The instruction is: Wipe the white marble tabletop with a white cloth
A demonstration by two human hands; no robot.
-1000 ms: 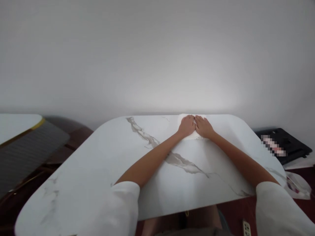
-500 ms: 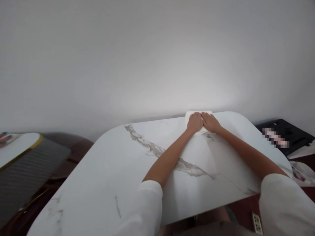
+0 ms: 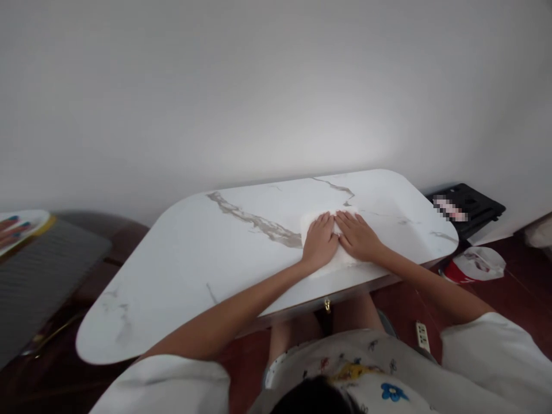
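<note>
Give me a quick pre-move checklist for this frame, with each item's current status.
1. Left hand laid on the white cloth: ok.
2. Right hand on the same cloth: ok, close beside the left.
3. Cloth resting on the marbled tabletop: ok, inside its edges.
4. Both hands away from the black case: ok, it sits beyond the table's right end.
5. Underside of the cloth clean: cannot tell, hidden.

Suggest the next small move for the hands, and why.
Probably slide the cloth slightly toward the near edge of the table: the left hand and right hand both lie palm down on it, side by side, and a strip of tabletop shows between it and that edge.
</note>
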